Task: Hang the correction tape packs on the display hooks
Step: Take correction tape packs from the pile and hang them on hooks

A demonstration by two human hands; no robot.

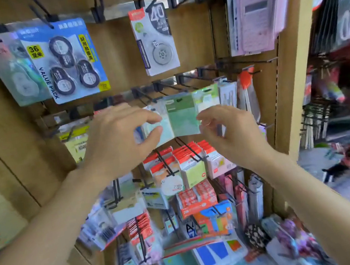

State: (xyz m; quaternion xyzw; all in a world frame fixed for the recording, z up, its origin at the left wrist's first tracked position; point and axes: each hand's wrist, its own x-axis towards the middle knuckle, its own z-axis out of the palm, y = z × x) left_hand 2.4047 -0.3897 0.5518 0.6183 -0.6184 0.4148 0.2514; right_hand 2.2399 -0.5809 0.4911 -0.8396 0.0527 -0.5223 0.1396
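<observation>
A row of correction tape packs hangs at mid-height on the wooden display: a pale blue-green pack, a green pack and a light green pack. Black display hooks jut out just above them. My left hand has thumb and forefinger curled round the left edge of the pale pack. My right hand pinches the right edge of the green pack. Motion blur hides the exact finger contact. Higher up hang a blue value pack and a white "40" pack.
Several bare black hooks stick out along the top rail. Pink calculator packs hang at the upper right. Red-topped sticky-note packs and other stationery crowd the hooks below my hands. A wooden upright bounds the display on the right.
</observation>
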